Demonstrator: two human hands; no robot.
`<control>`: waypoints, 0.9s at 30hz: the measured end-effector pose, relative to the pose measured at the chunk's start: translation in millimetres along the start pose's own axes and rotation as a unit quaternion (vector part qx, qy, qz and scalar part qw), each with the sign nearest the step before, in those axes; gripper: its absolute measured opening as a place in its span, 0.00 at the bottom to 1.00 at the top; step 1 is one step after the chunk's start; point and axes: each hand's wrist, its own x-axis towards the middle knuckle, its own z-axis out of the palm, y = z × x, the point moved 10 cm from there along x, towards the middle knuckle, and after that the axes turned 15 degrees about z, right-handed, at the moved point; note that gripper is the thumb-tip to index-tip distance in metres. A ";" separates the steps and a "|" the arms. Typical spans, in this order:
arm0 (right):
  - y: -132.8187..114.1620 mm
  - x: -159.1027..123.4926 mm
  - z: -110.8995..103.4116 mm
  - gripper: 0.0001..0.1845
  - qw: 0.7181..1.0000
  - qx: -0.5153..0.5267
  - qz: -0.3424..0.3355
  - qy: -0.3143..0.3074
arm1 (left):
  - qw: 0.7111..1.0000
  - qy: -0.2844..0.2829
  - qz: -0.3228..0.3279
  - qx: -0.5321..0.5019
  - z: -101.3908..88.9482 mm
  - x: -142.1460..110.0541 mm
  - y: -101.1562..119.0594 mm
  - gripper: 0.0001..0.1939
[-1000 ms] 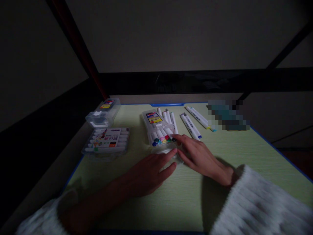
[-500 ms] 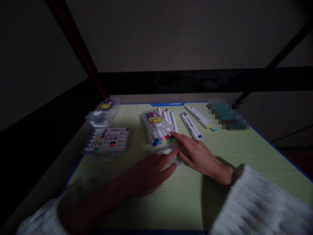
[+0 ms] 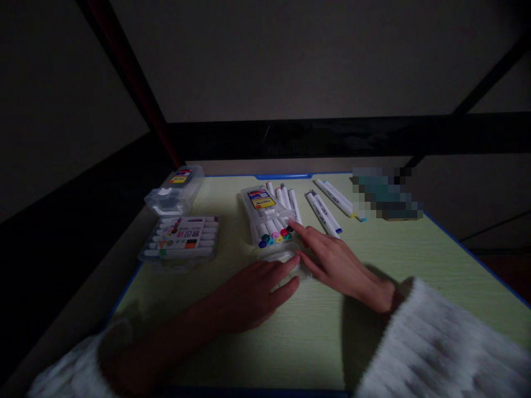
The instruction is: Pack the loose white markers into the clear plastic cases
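A clear plastic marker case [image 3: 260, 199] lies in the middle of the table with its open end facing me. The capped tips of several white markers [image 3: 274, 230] show there in blue, green, pink, yellow, red and black. My right hand [image 3: 332, 255] has its index finger stretched to the black-tipped marker at the right of the opening. Its thumb is near a clear flap or lid [image 3: 282, 254] in front of the case. My left hand [image 3: 261, 293] reaches over that lid, index finger and thumb extended and apart. The lid is partly hidden by the fingers.
Several loose markers lie behind the case, including a white marker [image 3: 294, 205], and to its right a blue-tipped pair [image 3: 326, 214] and a yellow-and-cyan-tipped pair [image 3: 338, 199]. At left are a filled marker case [image 3: 199, 236] and another clear case [image 3: 191, 185]. A blurred-out object [image 3: 385, 196] lies at right.
My right index finger has shifted slightly left and up along the black-tipped marker. My left hand and the cases hold their places.
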 end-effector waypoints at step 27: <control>2.0 1.0 3.3 0.27 1.000 0.002 0.004 -0.005 | 1.000 -0.003 0.007 0.007 -3.7 0.6 0.4 0.16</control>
